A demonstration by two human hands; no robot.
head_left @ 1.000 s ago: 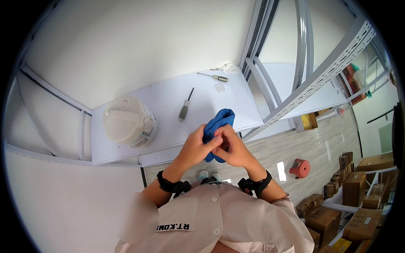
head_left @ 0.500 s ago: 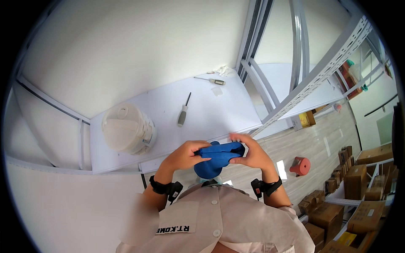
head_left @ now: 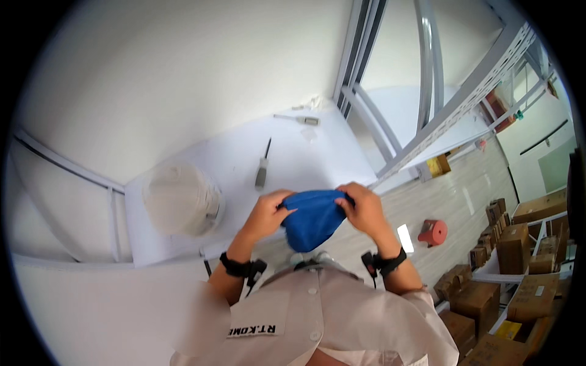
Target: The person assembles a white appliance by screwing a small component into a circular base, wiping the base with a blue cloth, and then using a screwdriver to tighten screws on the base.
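A blue cloth cap (head_left: 312,221) hangs between my hands in front of my body, its rounded part drooping downward. My left hand (head_left: 266,215) pinches its left end, with the thumb on the near face. At the opposite end, my right hand (head_left: 364,208) grips the upper edge between thumb and curled fingers. The inside of the cap is hidden from here. Beyond it, on the white shelf (head_left: 235,161), lies a screwdriver (head_left: 262,172) with a grey and white handle.
A white lidded bucket (head_left: 182,200) stands at the shelf's left. Toward the back lie a second screwdriver (head_left: 309,121) and a crumpled white cloth (head_left: 315,102). A metal upright frame (head_left: 452,116) rises at right. On the floor sit a red stool (head_left: 433,233) and cardboard boxes (head_left: 479,305).
The cap has turned in my hands: its open hollow side showed before, and now a smooth drooping face shows. My hands have moved slightly up, and the right fingers have closed on the edge.
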